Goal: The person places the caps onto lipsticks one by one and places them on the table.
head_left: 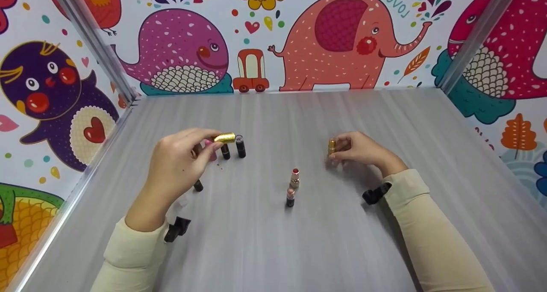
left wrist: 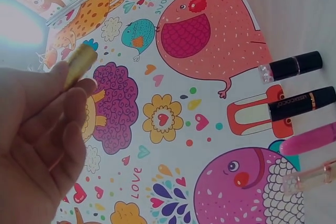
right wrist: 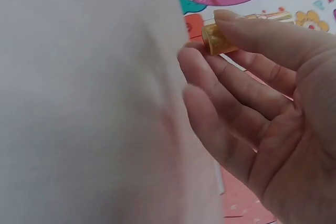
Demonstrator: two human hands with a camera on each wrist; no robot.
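My left hand (head_left: 177, 161) pinches a gold lipstick cap (head_left: 224, 138) between thumb and fingers, above the table. In the left wrist view the gold cap (left wrist: 82, 62) sticks up from the fingertips. On the right, my right hand (head_left: 359, 148) pinches a small gold lipstick tube (head_left: 332, 146), held upright at or just above the table; whether it touches cannot be told. Its gold end (right wrist: 215, 40) shows in the right wrist view. Between the hands stand two uncapped lipsticks: one red with a pale gold base (head_left: 295, 178), one nude with a black base (head_left: 290, 198).
Beside the left hand stand two black tubes, one with a clear top (head_left: 241, 147), another partly hidden (head_left: 225, 151). A pink tube (left wrist: 310, 139) and a clear-and-gold tube (left wrist: 310, 178) stand there too. Another dark tube (head_left: 198, 186) shows below the hand. Printed panels enclose the grey table (head_left: 265, 249).
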